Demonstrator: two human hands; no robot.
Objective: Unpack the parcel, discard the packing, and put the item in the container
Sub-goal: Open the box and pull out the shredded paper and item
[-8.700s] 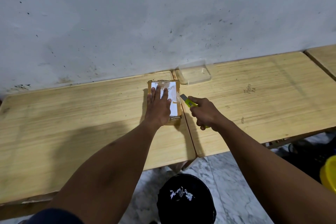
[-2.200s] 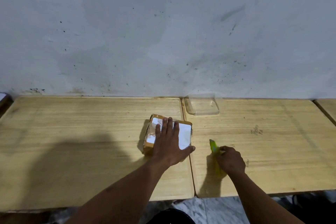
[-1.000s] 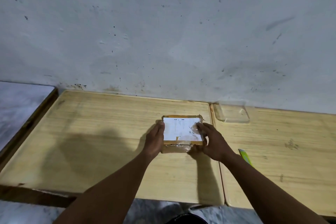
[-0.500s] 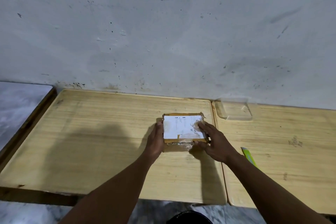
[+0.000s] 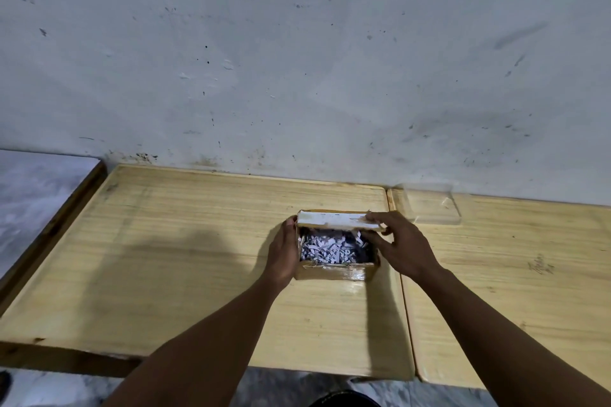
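A small brown cardboard parcel (image 5: 334,272) stands on the left wooden table (image 5: 198,258), near the seam with the right table. Its top flap (image 5: 334,221), with a white label, is tilted up toward the wall. Inside lies shredded white and dark paper packing (image 5: 330,248); no item shows through it. My left hand (image 5: 284,251) grips the parcel's left side. My right hand (image 5: 400,244) holds the flap's right end, thumb at the box's right wall. A clear plastic container (image 5: 429,205) sits by the wall on the right table.
The right wooden table (image 5: 512,291) adjoins the left one along a narrow seam. A stained white wall (image 5: 297,59) backs both tables. A dark round object (image 5: 344,401) shows at the bottom edge, below the tables. A marble surface (image 5: 33,195) lies at far left.
The parcel's top flap, flat half a second ago, is now lifted toward the wall, exposing shredded paper. The yellow-green cutter, set down earlier on the right table, is hidden now.
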